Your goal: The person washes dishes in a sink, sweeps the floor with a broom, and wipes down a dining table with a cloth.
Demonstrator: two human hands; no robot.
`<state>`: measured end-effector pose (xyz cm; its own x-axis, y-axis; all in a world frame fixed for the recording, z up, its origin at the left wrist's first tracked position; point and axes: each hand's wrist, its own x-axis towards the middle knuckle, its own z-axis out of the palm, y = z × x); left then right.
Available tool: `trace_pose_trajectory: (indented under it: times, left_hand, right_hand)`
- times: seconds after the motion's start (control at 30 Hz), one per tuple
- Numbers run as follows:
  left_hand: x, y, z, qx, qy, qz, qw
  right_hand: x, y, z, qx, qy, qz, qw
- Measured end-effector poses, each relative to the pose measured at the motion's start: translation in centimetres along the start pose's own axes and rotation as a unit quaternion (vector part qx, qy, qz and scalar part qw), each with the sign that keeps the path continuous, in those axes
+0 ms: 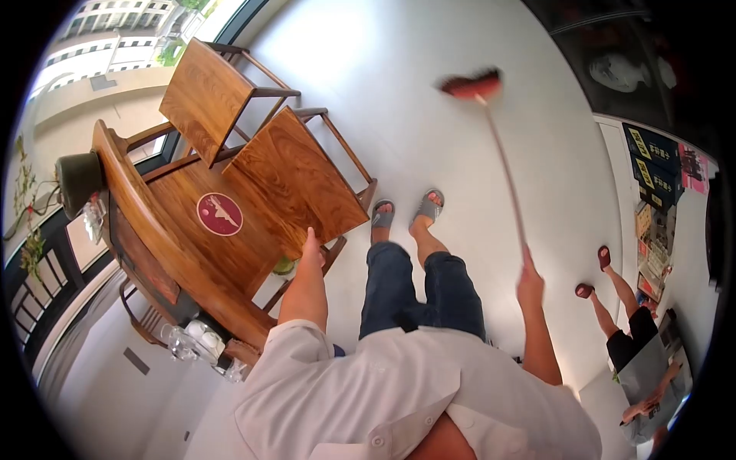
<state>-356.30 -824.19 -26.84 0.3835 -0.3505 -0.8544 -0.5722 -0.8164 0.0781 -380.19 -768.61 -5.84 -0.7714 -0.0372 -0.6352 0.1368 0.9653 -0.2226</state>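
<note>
My right hand point(530, 290) is wrapped round the upper end of a long thin broom handle point(502, 157). At its far end the red broom head point(471, 87) with dark bristles is over the pale floor, blurred by motion. My left hand point(310, 251) is at the near edge of a wooden stool point(295, 180) with a square top. Its thumb side shows against the wood, but the other fingers are hidden, so I cannot tell whether it grips the stool.
Another wooden stool point(205, 100) stands beyond, near the window. A wooden table point(192, 253) with a round red emblem point(219, 214) is at left, glassware point(192, 341) near its end. Another person point(640, 353) is at right, by shelves with boxes point(652, 165). My sandalled feet point(429, 205) are on the floor point(414, 138).
</note>
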Motion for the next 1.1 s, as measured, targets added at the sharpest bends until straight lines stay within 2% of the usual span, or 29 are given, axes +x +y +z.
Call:
trace_pose_trajectory:
  times: [0.1,0.2,0.27,0.3,0.37,0.4,0.47,0.53,0.6,0.7,0.8,0.87,0.9,0.93,0.97,1.0,1.03,1.07,1.1]
  left_hand:
    - [-7.0,4.4,-0.5,0.107,0.072,0.108,0.986]
    - [7.7,6.6,-5.7,0.103,0.110,0.159,0.976]
    - [10.1,8.6,-7.1,0.123,0.196,0.152,0.961]
    - [14.6,8.9,-8.9,0.053,0.076,0.172,0.981]
    - [17.1,8.9,-10.5,0.031,-0.007,0.207,0.978]
    - [17.3,9.4,-10.8,0.012,-0.049,0.226,0.973]
    - [16.3,10.8,-10.6,-0.045,-0.131,0.266,0.954]
    - [14.8,11.1,-10.5,-0.040,-0.130,0.280,0.950]
    - [14.3,10.6,-9.9,-0.014,-0.100,0.294,0.951]
    - [14.5,9.4,-7.7,0.013,-0.174,0.328,0.929]
    - [10.4,6.7,-2.1,-0.019,-0.206,0.396,0.895]
    - [8.8,5.2,1.8,0.005,-0.237,0.427,0.872]
    - [7.7,4.2,4.1,-0.004,-0.253,0.431,0.866]
    - [7.1,3.7,6.1,0.060,-0.272,0.373,0.885]
    - [5.8,2.5,8.2,0.084,-0.306,0.388,0.866]
    - [3.5,1.7,10.1,0.120,-0.292,0.410,0.856]
    - [3.1,0.2,13.1,0.099,-0.198,0.437,0.872]
    - [5.1,-0.3,16.9,0.133,-0.170,0.407,0.887]
    - [-3.5,-0.9,16.4,0.031,-0.205,0.454,0.866]
  right_hand:
    - [10.2,-15.2,5.7,0.065,-0.049,-0.089,0.993]
    - [18.5,-28.0,11.4,0.068,-0.083,-0.115,0.988]
    - [21.2,-29.2,17.1,-0.044,-0.044,-0.165,0.984]
    - [20.1,-27.2,18.3,-0.048,-0.056,-0.149,0.986]
    - [15.0,-22.1,19.7,-0.058,-0.086,-0.119,0.987]
    - [10.9,-17.8,19.7,-0.068,-0.054,-0.151,0.985]
    - [2.8,-5.9,21.2,-0.138,-0.092,-0.062,0.984]
    - [-7.7,4.2,20.0,-0.191,-0.122,0.005,0.974]
    - [-16.8,10.0,18.8,-0.191,-0.138,0.073,0.969]
    - [-26.1,15.9,18.8,-0.152,-0.132,0.133,0.970]
    - [-30.8,19.4,18.8,-0.153,-0.129,0.176,0.964]
    - [-33.7,21.6,18.3,-0.177,-0.132,0.187,0.957]
    - [-35.3,23.0,18.1,-0.183,-0.127,0.189,0.956]
    - [-36.8,24.9,18.2,-0.189,-0.124,0.182,0.957]
    - [-37.9,25.1,17.7,-0.218,-0.128,0.194,0.948]
    - [-39.2,26.3,17.5,-0.249,-0.131,0.196,0.939]
    - [-41.7,33.0,19.4,-0.273,-0.119,0.204,0.932]
    - [-41.5,33.6,18.9,-0.266,-0.119,0.214,0.932]
    - [-40.6,32.6,18.5,-0.257,-0.122,0.222,0.933]
